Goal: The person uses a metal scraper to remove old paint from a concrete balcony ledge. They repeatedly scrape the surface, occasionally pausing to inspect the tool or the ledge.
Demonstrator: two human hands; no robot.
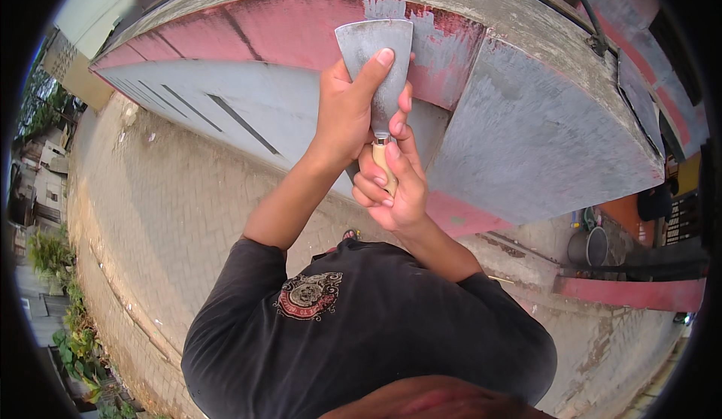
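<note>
A putty knife (389, 92) with a wide grey metal blade and a pale wooden handle is held up in front of a wall. My right hand (398, 186) is wrapped round the handle, just below the metal collar. My left hand (350, 107) grips the blade from its left side, thumb lying flat on the face and the other fingers hidden behind it. Behind the blade's top edge runs a pink painted band (301, 31), where a rough grey patch (436, 47) shows beside the tool. Whether the blade touches the wall I cannot tell.
A weathered concrete ledge (519, 5) tops the wall. To the right stands a grey wall panel (541, 133). Paving (180, 186) stretches along the left, with plants (79, 336) at its far side. Dark buckets (596, 246) stand at the right.
</note>
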